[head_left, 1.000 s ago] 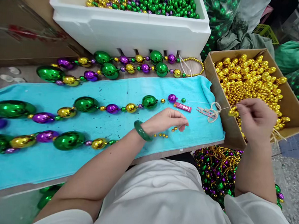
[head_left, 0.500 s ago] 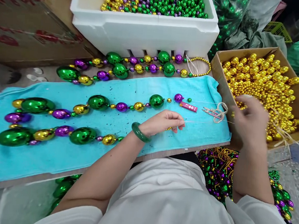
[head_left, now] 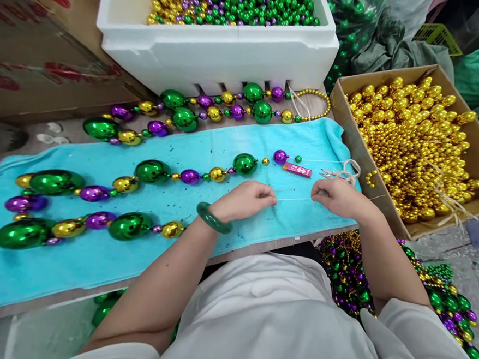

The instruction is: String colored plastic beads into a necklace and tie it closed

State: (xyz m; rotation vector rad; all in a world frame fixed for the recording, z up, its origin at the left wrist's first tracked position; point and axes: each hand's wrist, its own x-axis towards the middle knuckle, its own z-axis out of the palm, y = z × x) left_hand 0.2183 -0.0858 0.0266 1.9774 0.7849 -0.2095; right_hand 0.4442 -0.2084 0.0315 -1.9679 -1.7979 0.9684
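Observation:
Above the turquoise towel (head_left: 105,271), a thin pale string (head_left: 293,198) runs between my hands. My left hand (head_left: 249,199), a green bangle (head_left: 213,217) on its wrist, pinches the string at one end. A short way to the right, my right hand (head_left: 339,196) pinches it with curled fingers. Behind them lie a purple bead (head_left: 280,156), a small green bead (head_left: 298,158), a pink-and-white packet (head_left: 297,170) and small scissors (head_left: 329,175) beside coiled cord (head_left: 351,170). To the left, a large-bead strand (head_left: 152,171) bends into a U; its near end goes behind my left forearm.
A finished-looking bead necklace (head_left: 184,119) lies along the towel's far edge. Behind it stands a white foam box (head_left: 219,55) of mixed beads. A cardboard box (head_left: 358,149) of gold beads is at right, and bead strands (head_left: 347,274) lie below the table.
My right hand has moved left from the gold bead box to over the towel, near my left hand, and now pinches the string. The view has shifted slightly.

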